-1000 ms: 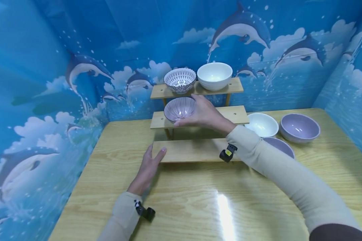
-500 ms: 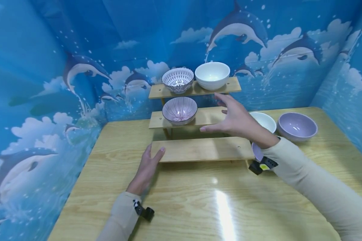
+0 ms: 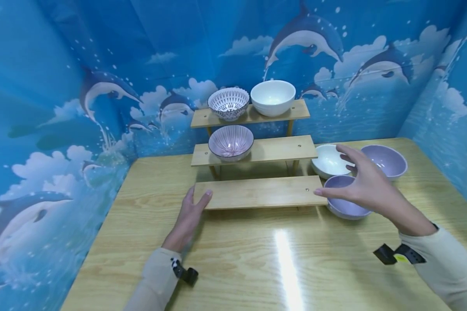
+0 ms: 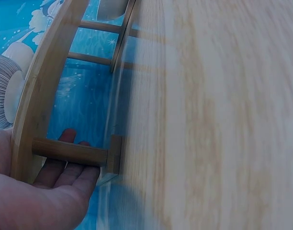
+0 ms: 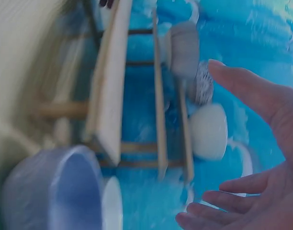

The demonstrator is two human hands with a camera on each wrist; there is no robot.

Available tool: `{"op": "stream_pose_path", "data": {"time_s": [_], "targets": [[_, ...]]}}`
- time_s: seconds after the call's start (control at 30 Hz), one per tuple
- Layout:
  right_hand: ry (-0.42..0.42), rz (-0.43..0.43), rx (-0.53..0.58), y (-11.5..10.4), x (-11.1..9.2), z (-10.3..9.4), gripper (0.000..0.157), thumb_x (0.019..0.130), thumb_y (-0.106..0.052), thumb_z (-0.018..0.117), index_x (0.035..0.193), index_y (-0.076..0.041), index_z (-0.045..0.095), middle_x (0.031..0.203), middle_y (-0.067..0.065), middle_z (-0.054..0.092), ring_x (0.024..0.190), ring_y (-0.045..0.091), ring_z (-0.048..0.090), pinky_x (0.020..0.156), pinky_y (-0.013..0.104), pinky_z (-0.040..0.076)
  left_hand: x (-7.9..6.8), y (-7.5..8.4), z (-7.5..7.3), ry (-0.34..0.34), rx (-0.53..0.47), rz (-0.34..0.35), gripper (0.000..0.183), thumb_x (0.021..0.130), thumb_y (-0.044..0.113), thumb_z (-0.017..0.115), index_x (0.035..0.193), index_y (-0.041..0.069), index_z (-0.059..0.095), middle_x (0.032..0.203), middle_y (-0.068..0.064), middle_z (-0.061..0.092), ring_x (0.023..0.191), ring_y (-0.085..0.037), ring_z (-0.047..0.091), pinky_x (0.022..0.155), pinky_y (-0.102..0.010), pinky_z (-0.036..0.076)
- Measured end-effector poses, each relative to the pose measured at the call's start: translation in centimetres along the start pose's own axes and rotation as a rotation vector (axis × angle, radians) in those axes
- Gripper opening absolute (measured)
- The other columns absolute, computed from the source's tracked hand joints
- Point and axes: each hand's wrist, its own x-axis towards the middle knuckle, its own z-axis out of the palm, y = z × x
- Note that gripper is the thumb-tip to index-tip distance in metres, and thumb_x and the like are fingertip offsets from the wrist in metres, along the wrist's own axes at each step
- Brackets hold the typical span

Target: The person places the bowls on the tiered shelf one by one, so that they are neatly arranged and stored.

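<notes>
My left hand point(image 3: 184, 222) holds the left end of the lowest board of a three-tier wooden shelf point(image 3: 253, 193), thumb on top. In the left wrist view its fingers point(image 4: 82, 181) reach underneath, beside a shelf leg. A purple-striped bowl point(image 3: 231, 143) stands on the middle tier. On the top tier are a black-and-white patterned bowl point(image 3: 228, 103) and a white bowl point(image 3: 273, 98). My right hand point(image 3: 367, 188), holding nothing, hovers with fingers and thumb spread over a plain purple bowl point(image 3: 346, 208) right of the shelf, partly covering it.
Behind that purple bowl, a second white bowl point(image 3: 327, 160) and another purple bowl point(image 3: 391, 160) stand on the wooden table point(image 3: 241, 259). A blue dolphin-printed backdrop point(image 3: 202, 47) closes off the back and sides.
My right hand has let go of the purple-striped bowl on the middle tier and moved right and toward me, over the purple bowl. The left hand stays at the lowest board.
</notes>
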Motion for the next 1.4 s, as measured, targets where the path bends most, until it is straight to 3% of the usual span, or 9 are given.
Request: {"op": "stream_pose_path", "data": {"time_s": [0.3,0.6,0.87,1.13,1.4], "targets": [[0.091,-0.041,-0.022,5.6,-2.0,0.4,0.119,0.065,-0.032,0.098,0.153,0.011,0.029,0.148,0.037,0.04,0.131,0.059,0.041,0.099,0.073,0.038,0.1,0.0,0.0,-0.002,0.011,0.002,0.105,0.09,0.072,0.058,0.164,0.019,0.006,0.17,-0.01,0.003,0.155,-0.035,0.002,0.123,-0.06,0.007],[0.107,0.011,-0.025,8.7,-2.9,1.5,0.13,0.062,-0.036,0.098,0.16,-0.002,0.021,0.156,0.034,0.032,0.129,0.062,0.038,0.092,0.079,0.037,0.0,-0.1,-0.1,-0.014,0.009,0.016,0.103,0.091,0.069,0.057,0.164,0.018,0.006,0.17,-0.01,0.002,0.154,-0.035,0.002,0.122,-0.061,0.006],[0.101,0.099,-0.067,10.1,-3.1,2.8,0.131,0.062,-0.039,0.097,0.151,0.018,0.021,0.143,0.045,0.036,0.122,0.063,0.042,0.092,0.077,0.04,0.0,-0.1,-0.1,-0.013,0.011,0.013,0.103,0.091,0.07,0.057,0.164,0.018,0.006,0.17,-0.01,0.002,0.154,-0.036,0.002,0.122,-0.061,0.007],[0.098,0.163,-0.043,10.2,-3.0,3.1,0.13,0.064,-0.042,0.096,0.153,0.015,0.02,0.142,0.045,0.037,0.12,0.061,0.044,0.09,0.075,0.043,0.1,-0.2,-0.1,-0.018,-0.011,0.023,0.102,0.091,0.069,0.058,0.164,0.019,0.007,0.17,-0.01,0.003,0.155,-0.035,0.001,0.122,-0.062,0.006],[0.095,0.216,-0.041,9.9,-3.6,2.0,0.128,0.068,-0.043,0.094,0.155,0.012,0.018,0.141,0.047,0.036,0.118,0.063,0.044,0.086,0.074,0.046,0.2,-0.2,-0.1,-0.016,-0.012,0.024,0.104,0.09,0.07,0.059,0.164,0.019,0.007,0.17,-0.009,0.002,0.155,-0.035,0.001,0.122,-0.061,0.006]]}}
